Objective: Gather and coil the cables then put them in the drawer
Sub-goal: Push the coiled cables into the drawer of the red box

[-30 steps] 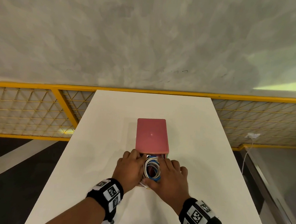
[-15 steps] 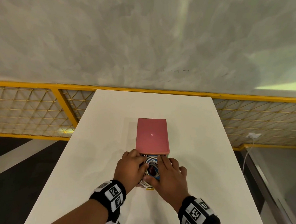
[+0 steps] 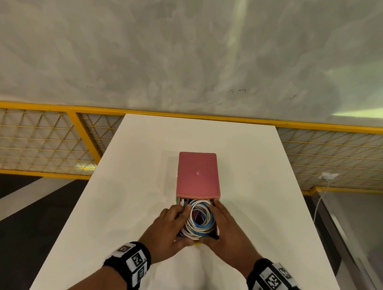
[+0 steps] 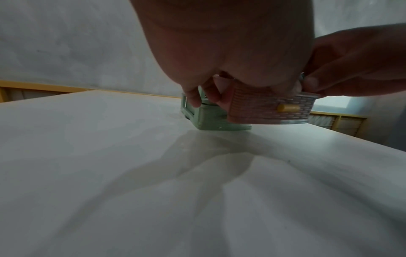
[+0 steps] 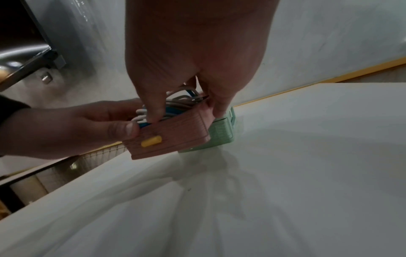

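A small drawer unit with a pink top [image 3: 197, 174] and a green body [image 4: 211, 120] stands mid-table. Its pink drawer [image 5: 173, 137], with a yellow knob [image 5: 151, 141], is pulled out toward me. Coiled white and blue cables [image 3: 200, 221] lie inside it. My left hand [image 3: 172, 222] grips the drawer's left side, fingers curled over the wall and thumb at the front corner. My right hand [image 3: 226, 225] grips the right side, with its thumb [image 5: 153, 107] at the front rim against the cables. The drawer's floor is hidden under the coil.
The white table [image 3: 138, 186] runs back to a yellow mesh railing [image 3: 52, 136] and a grey wall. A white charger with a hanging cable [image 3: 328, 176] sits on the railing at the right. Dark floor lies to the left of the table.
Both hands have slid off the top of the coil to the drawer's sides. The white and blue cables now show fully in the drawer.
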